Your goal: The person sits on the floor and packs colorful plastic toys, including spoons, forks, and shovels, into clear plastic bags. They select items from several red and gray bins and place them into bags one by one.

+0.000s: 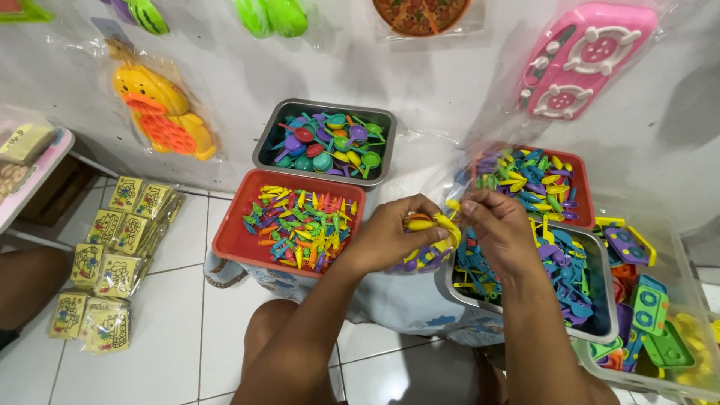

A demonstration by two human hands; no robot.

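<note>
My left hand [390,238] is curled shut around a bunch of small toy pieces [429,241], yellow ones on top, purple and blue showing under my fingers. My right hand [501,225] pinches the yellow end of that bunch between thumb and fingertips, so both hands meet on it. I hold it above the near left corner of a metal tray [600,259] full of mostly blue and purple toy utensils. Behind that tray a red tray [583,196] holds yellow, blue and purple pieces inside a clear bag. Left of my hands sits another red tray [232,234] heaped with small carrot-shaped pieces in orange, yellow, green and blue. Behind it, against the wall, a second metal tray [264,139] holds toy spoons and ladles in many colours. At far right a clear tub [686,281] holds toy stoves in green, purple and yellow. On the tiled floor [187,315] to the left lie stacks of yellow packets [112,262]. A pink toy stove [589,56] and a yellow duck toy [161,112] hang bagged on the wall. My knee [281,330] shows below my left arm.
</note>
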